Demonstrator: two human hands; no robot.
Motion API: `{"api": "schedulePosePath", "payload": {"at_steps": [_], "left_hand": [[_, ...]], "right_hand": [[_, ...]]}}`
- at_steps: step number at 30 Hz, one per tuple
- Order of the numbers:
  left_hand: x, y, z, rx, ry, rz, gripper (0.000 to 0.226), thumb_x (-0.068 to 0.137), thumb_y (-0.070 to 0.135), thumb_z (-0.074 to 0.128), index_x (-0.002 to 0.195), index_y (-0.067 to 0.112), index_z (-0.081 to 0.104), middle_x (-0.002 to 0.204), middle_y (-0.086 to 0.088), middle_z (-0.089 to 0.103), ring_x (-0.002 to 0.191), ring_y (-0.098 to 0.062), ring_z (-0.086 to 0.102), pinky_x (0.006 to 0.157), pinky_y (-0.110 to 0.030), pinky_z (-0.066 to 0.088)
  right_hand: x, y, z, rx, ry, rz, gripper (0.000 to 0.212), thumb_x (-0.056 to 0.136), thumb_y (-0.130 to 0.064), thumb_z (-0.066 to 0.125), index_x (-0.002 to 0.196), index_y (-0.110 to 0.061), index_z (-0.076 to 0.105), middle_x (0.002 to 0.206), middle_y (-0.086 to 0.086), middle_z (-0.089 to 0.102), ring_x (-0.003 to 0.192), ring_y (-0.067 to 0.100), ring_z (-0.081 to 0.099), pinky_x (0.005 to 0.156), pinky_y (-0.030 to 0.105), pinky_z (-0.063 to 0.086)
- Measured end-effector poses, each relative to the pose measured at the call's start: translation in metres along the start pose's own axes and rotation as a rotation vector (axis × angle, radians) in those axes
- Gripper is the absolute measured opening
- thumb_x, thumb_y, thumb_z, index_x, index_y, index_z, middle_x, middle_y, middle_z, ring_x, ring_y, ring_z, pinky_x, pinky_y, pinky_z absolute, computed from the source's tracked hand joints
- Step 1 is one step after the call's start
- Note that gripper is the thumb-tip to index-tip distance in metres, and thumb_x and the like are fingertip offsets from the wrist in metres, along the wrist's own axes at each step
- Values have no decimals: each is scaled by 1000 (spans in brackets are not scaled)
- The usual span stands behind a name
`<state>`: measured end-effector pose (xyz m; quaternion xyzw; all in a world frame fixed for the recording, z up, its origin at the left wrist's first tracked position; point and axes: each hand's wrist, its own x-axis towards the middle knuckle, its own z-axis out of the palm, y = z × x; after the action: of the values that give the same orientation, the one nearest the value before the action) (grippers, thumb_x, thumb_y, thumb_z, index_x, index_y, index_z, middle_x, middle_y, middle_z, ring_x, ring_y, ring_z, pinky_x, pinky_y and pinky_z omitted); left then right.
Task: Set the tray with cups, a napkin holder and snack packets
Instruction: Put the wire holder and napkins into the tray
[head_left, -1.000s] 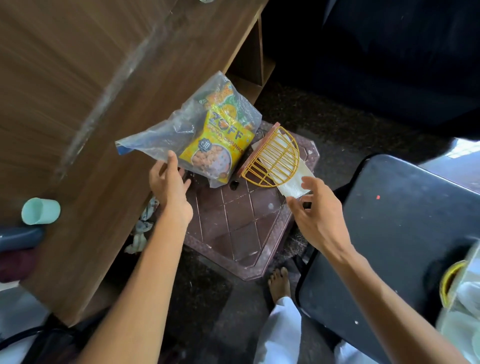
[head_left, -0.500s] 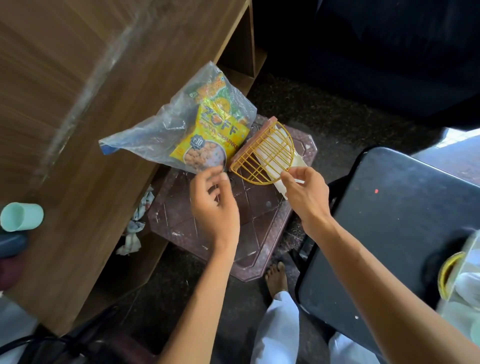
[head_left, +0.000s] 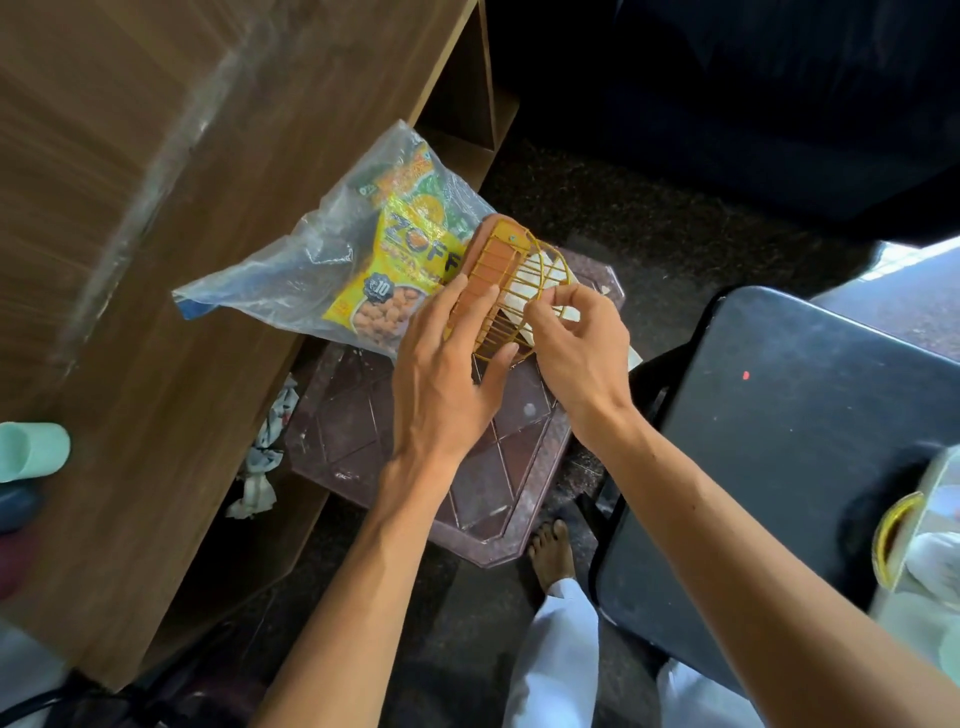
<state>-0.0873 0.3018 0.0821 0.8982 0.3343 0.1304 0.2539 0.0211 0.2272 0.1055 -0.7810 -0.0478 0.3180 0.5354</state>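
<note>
A brown octagonal tray lies on the floor beside a wooden table. On its far end lies a yellow wire napkin holder with a brown base and white napkins inside. My left hand holds the holder by its base and lower edge. My right hand pinches the wire and napkins from the right. A clear plastic bag of snack packets, one of them yellow, rests partly on the tray and partly on the table edge. A mint-green cup lies on its side at the far left.
The wooden table fills the left. A black chair seat stands to the right, with a clear bag holding a yellow-rimmed item at its right edge. A crumpled cloth lies under the table. My bare foot is near the tray.
My left hand let go of the snack bag and moved right onto the napkin holder. My right hand closed in on the holder's wires and napkins.
</note>
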Motion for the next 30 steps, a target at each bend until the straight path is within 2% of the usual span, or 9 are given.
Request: {"api": "schedulePosePath", "payload": {"at_steps": [2,6,11,14,17,19,23,28,30], "left_hand": [[4,2,-5,10,-38,13,56,95,35,67,146,13,56,154,-13,53,143,-32,50,115,-47,45],[-1,19,-11,19,-32,71,54,99,25,62,147,4,51,149,-21,56,141,-35,53,116,-46,44],[-31,60,-9,-148,65,-41,50,97,4,66,144,-4,52,148,-20,57,139,-27,54,114,-20,39],[-48,84,-7,-364,128,-245,39,103,25,56,139,8,63,131,-9,72,122,-8,64,94,-3,43],[-74,108,1,-582,77,-341,35,106,34,48,130,21,70,110,25,76,100,14,67,79,-11,50],[-96,128,9,-695,23,-354,33,105,38,49,129,29,69,103,37,74,92,22,63,75,-8,51],[-138,178,34,-785,-21,-403,46,96,50,53,132,28,70,120,16,77,111,0,71,94,-25,57],[-188,265,81,-852,-177,-367,40,92,23,64,130,37,66,134,5,71,124,-15,68,106,-49,53],[-207,304,101,-883,-262,-333,43,90,20,66,126,42,65,133,10,71,125,-14,68,105,-49,54]], "right_hand": [[-5,-4,-2,-24,-1,-53,11,88,-18,59,79,-16,64,106,14,69,101,28,66,74,29,52],[-21,-11,-11,-46,43,-140,6,87,-15,63,86,-12,68,121,5,58,105,10,61,84,25,55],[-50,-15,-27,-5,70,-201,7,87,-25,70,92,-23,65,119,-4,51,114,15,59,91,39,54],[-73,-11,-48,88,108,-227,27,89,-24,70,113,-23,58,116,-4,58,102,15,65,85,44,57],[-97,3,-79,7,133,-249,42,89,-20,70,128,-22,53,119,-1,63,105,16,65,88,42,55],[-113,15,-106,-112,171,-238,45,89,-24,70,131,-24,53,123,-5,60,114,15,60,93,39,52],[-145,41,-172,-134,226,-152,42,89,-29,68,130,-26,59,129,-10,59,120,14,59,96,38,52],[-186,75,-265,-7,415,-53,39,91,-29,64,127,-43,63,118,-14,72,106,3,70,86,31,60],[-201,92,-307,33,525,-1,36,93,-34,66,127,-44,64,113,-15,75,102,6,72,89,34,59]]}}
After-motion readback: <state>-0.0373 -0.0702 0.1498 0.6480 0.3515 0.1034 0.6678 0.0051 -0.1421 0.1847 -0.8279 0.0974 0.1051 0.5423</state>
